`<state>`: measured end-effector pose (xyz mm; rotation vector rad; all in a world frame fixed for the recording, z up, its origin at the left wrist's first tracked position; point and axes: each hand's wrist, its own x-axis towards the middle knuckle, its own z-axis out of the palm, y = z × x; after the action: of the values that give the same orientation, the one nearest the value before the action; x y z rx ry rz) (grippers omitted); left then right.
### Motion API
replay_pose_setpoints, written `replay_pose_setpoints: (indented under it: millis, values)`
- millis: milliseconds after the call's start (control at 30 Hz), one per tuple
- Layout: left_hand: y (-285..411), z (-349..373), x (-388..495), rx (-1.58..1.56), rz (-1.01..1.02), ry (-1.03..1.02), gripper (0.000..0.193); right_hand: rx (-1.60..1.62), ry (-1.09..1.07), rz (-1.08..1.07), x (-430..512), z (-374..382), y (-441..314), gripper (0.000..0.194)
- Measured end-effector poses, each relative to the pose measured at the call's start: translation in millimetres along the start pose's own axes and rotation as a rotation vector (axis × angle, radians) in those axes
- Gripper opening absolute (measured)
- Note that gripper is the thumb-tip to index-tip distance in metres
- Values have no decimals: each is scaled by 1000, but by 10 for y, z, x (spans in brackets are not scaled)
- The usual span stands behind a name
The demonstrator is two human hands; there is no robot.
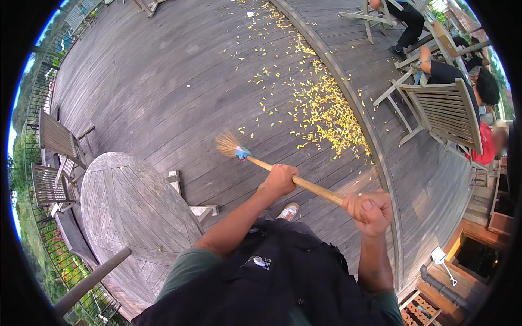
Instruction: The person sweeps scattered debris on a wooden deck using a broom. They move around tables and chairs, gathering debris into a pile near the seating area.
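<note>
Both my hands grip the wooden handle of a broom (318,189) with stiff bristles. My left hand (281,179) is closed around the handle nearer the bristles, and my right hand (369,211) is closed around its upper end. Blue and pink material wraps the base of the bristles (227,144), which fan out at the far left end. Ahead and to the right, many small yellow leaves (330,110) lie scattered on the grey wooden deck (163,81), thickest along a raised curved wooden edge (350,87). The leaves and the bristles are apart.
A wooden table (122,195) stands close on my left, with folding wooden chairs (61,136) beyond it by a railing. People sit on the right near a slatted wooden chair (444,110). A long-handled white dustpan (439,256) stands at lower right.
</note>
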<state>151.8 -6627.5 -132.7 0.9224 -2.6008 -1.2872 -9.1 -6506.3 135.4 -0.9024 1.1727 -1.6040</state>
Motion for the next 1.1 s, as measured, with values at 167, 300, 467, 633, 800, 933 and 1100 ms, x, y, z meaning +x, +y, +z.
replay_pose_setpoints:
  millis: [167, 300, 467, 633, 800, 933, 1100]
  values:
    - [-955, 26, -36, 3, 27, -155, 15, -125, 113, 167, -92, 115, 960, 43]
    - [-319, 445, 583, -231, 264, 60, 14, -577, -14, -31, -173, 124, 499, 40]
    - [1023, 847, 711, -391, 483, 127, 16, -483, 182, -254, -915, -47, -151, 35]
    - [1930, 1444, -436, -504, 691, -533, 22, -311, 161, -322, -1694, 174, -1041, 43]
    - [1599, 2386, -1095, -468, 800, -1242, 25, -596, 313, 97, -2138, 266, -482, 49]
    - [1121, 2620, -1226, -216, 843, -1126, 14, -478, 298, -3, -2673, 141, -21, 45]
    - [959, 1703, -459, -8, 886, -601, 21, -277, 346, -239, -2950, 147, 33, 47]
